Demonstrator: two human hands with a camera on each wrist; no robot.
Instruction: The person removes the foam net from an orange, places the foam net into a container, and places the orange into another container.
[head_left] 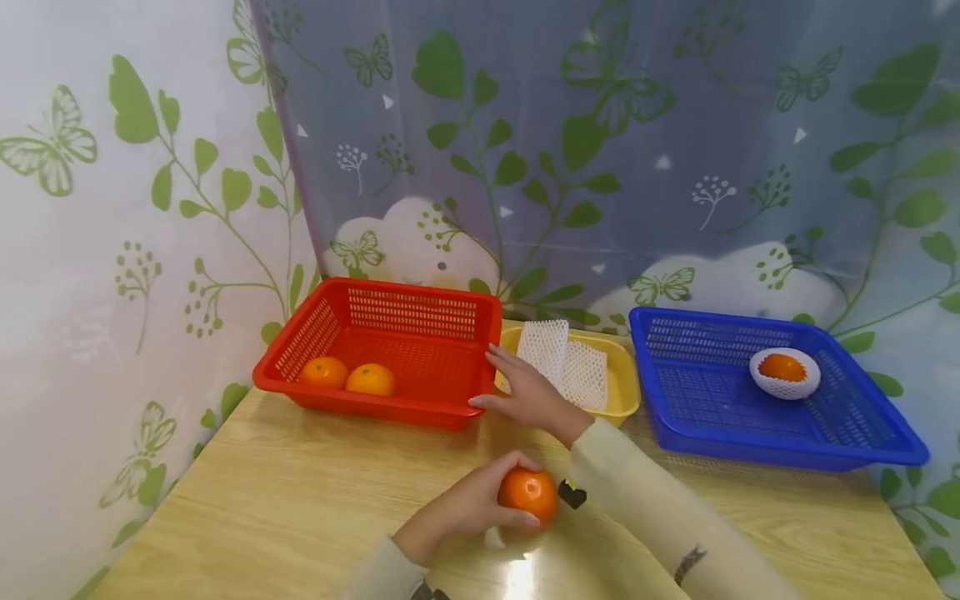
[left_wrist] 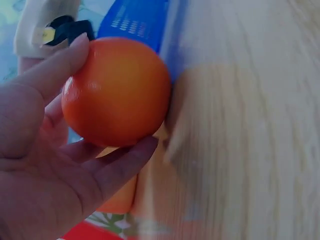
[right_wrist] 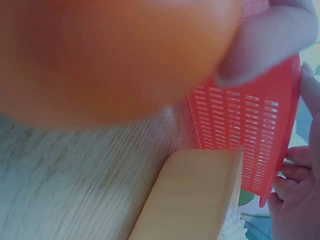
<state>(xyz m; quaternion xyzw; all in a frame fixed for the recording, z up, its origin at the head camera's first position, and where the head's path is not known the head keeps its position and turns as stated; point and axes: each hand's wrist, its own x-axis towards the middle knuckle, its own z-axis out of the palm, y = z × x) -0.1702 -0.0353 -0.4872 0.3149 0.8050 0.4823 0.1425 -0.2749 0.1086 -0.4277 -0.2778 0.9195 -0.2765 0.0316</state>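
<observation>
Where the back and left edges of the table meet, a red basket holds two oranges, side by side near its front wall. Closer to the front edge, about midway across, the left hand has thumb and fingers clamped round a glossy orange fruit; whether that fruit touches the wood cannot be told. Behind it, the right hand, fingers extended and apart, touches the basket's right rim. Along the back edge, a yellow bin carries white foam nets. Toward the back right corner, a blue basket contains one net-wrapped fruit.
</observation>
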